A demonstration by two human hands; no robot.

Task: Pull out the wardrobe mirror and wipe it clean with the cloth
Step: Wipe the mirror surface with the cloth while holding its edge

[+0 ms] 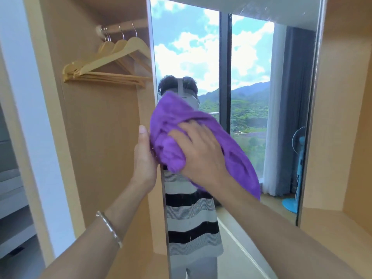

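Observation:
The tall wardrobe mirror [237, 63] stands pulled out in the middle of the view, reflecting a window, sky and hills. A purple cloth [171, 121] lies bunched against the glass at mid height. My right hand [201, 152] presses flat on the cloth with fingers spread over it. My left hand [144, 158] grips the mirror's left edge beside the cloth, thumb pointing up. A silver bracelet [109, 228] sits on my left wrist.
Several wooden hangers [106, 65] hang from a rail in the open wardrobe compartment left of the mirror. Wooden wardrobe panels [342, 117] flank the right side. A person in a striped top and a blue fan appear only as reflections.

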